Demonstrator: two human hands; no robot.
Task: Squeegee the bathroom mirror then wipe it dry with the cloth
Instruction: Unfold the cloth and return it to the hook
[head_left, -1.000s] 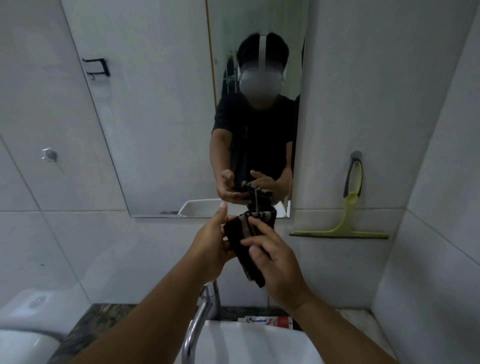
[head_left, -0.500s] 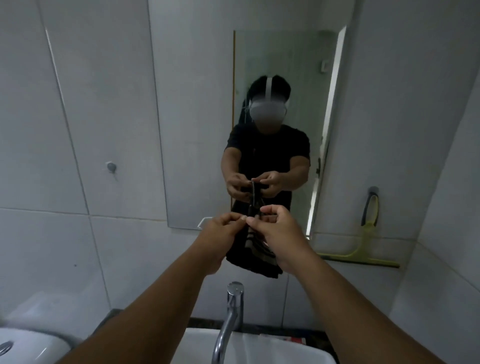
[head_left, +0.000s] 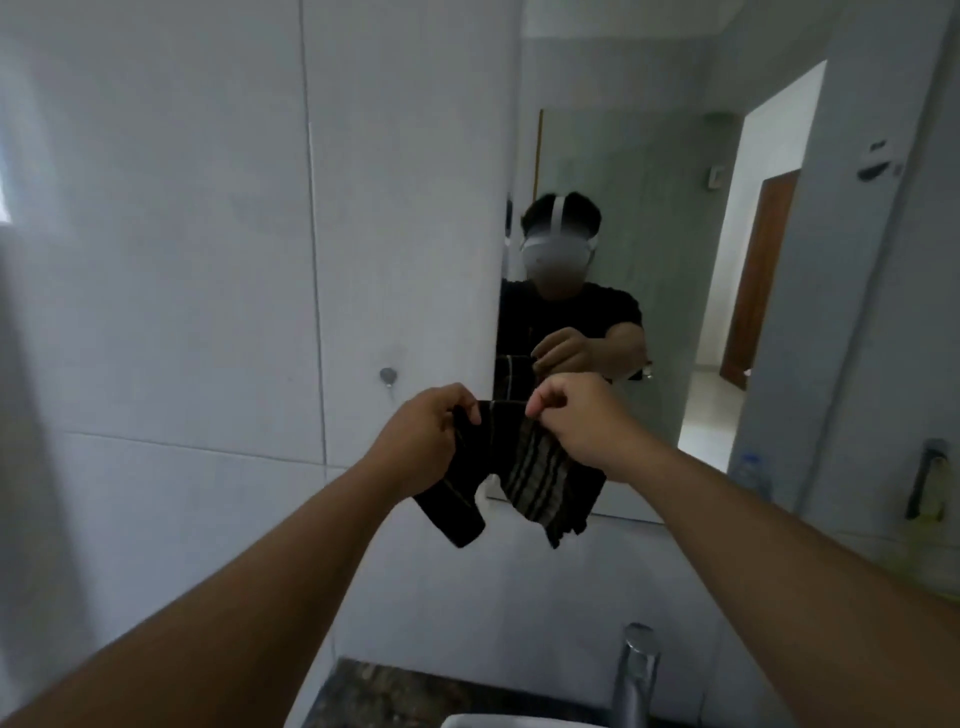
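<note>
A dark cloth (head_left: 524, 470) with pale stripes hangs spread between my two hands in front of the mirror (head_left: 675, 260). My left hand (head_left: 431, 434) pinches its upper left edge and my right hand (head_left: 576, 415) pinches its upper right edge. The cloth's lower corners dangle free below my hands. The mirror fills the upper right of the wall and reflects a person holding the cloth. The squeegee (head_left: 927, 486), with a dark handle and yellow-green body, hangs on the wall at the far right, blurred.
A chrome tap (head_left: 636, 670) rises over the white basin (head_left: 498, 721) at the bottom edge, with a dark stone counter (head_left: 389, 691) beside it. A small metal wall knob (head_left: 388, 375) sits left of the mirror. White tiled walls surround everything.
My hands have pulled apart, opening the bunched cloth out wide. The view has swung left and up, so the mirror and squeegee now sit further right.
</note>
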